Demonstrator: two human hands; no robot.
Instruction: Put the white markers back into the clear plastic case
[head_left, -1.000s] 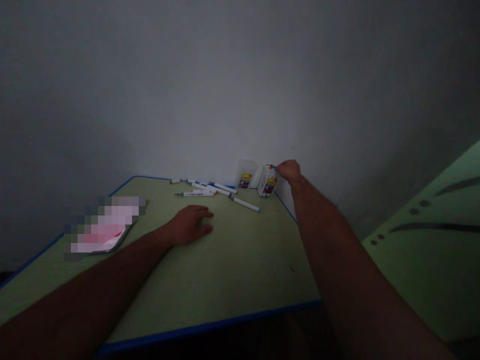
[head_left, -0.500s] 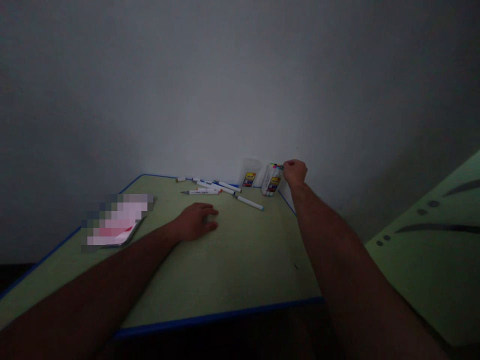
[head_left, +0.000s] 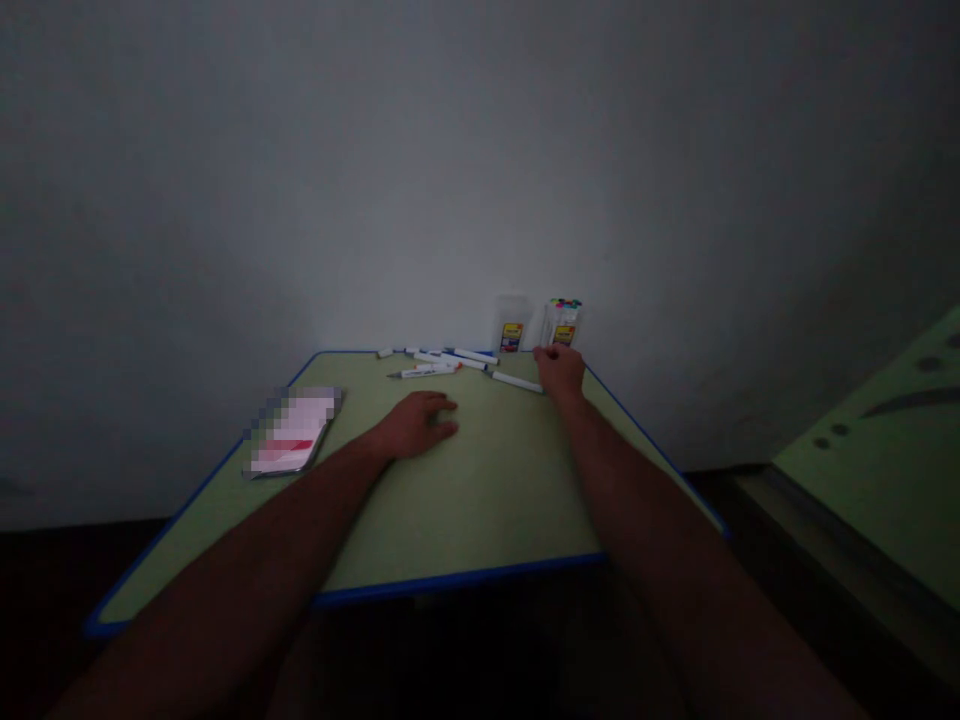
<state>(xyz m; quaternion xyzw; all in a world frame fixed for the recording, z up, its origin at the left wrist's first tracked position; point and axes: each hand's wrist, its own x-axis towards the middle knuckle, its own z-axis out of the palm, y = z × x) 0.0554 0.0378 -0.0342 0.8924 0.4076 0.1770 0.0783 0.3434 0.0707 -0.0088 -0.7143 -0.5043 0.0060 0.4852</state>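
Observation:
My left hand [head_left: 420,424] rests over the green tabletop [head_left: 465,500], fingers loosely spread and holding nothing. Past its fingertips lie several white markers [head_left: 427,372] with caps of different colours. My right hand [head_left: 561,372] is at the right end of a single white marker [head_left: 516,381]. Its fingers are loosely bent, with a small gap between them, and nothing shows in them. Directly behind this hand stands a clear case [head_left: 561,322] packed with upright markers, their coloured ends on top. To its left, a second clear case [head_left: 511,325] with a yellow label stands against the wall.
A phone [head_left: 296,435], partly blurred out, lies at the table's left side. Blue edging [head_left: 465,578] runs round the table. A grey wall [head_left: 450,180] rises behind it. At the right is a green panel [head_left: 900,460] with dark marks.
My right hand has come away from the right side of the filled marker case, moving left and toward me, beside the loose marker. The camera view has shifted; my left hand keeps its pose.

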